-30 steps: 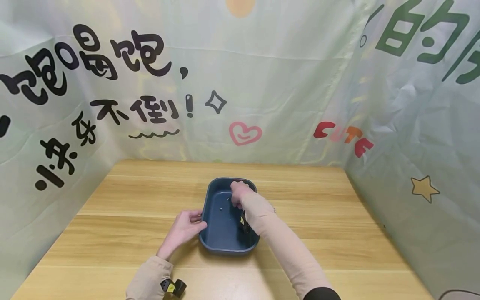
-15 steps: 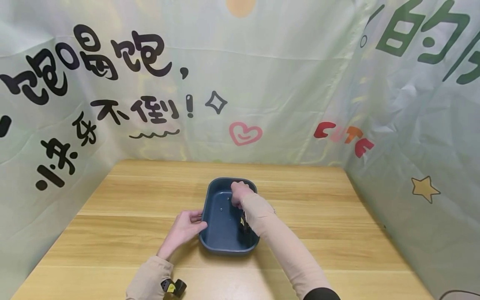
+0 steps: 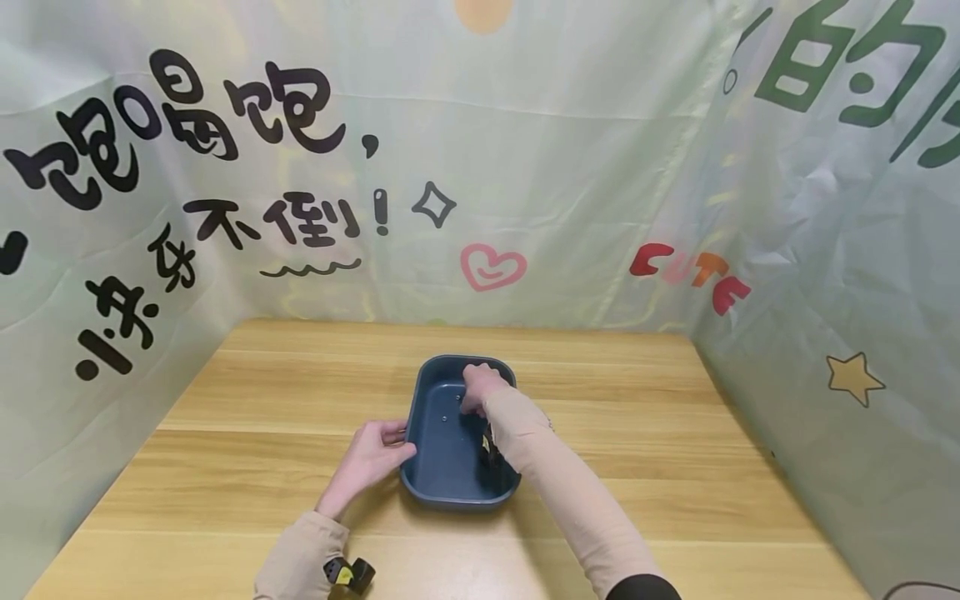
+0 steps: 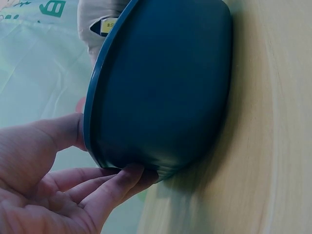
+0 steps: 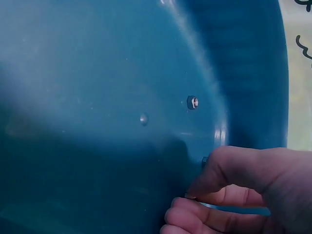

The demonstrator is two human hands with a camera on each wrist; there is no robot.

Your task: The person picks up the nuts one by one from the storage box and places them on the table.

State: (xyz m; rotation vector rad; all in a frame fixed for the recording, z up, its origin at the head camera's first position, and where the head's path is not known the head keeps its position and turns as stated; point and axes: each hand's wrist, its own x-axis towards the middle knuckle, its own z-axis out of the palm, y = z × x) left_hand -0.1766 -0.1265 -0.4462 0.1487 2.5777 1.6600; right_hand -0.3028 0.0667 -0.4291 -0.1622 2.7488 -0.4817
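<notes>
A deep blue rectangular plastic basin (image 3: 450, 479) stands on the wooden table. My left hand (image 3: 369, 454) holds its left side, thumb at the rim and fingers against the outer wall in the left wrist view. Inside, near the far right corner, is my right hand (image 3: 480, 388). In the right wrist view its thumb and forefinger pinch together low over the bottom, with a small greyish piece (image 5: 190, 196) between their tips; I cannot tell its kind. One metal hex nut (image 5: 193, 102) lies on the basin floor; another nut (image 5: 204, 161) is partly hidden behind the thumb.
The wooden table (image 3: 637, 500) reaches back to a printed cloth backdrop (image 3: 570, 167), which encloses the far side and both flanks. A small round bump (image 5: 144, 119) shows on the basin floor. A black camera (image 3: 349, 575) sits on the left wrist.
My right fingertips have shifted slightly left inside the basin, closer to a nut. The left hand and basin hold their place; the head view has moved a little.
</notes>
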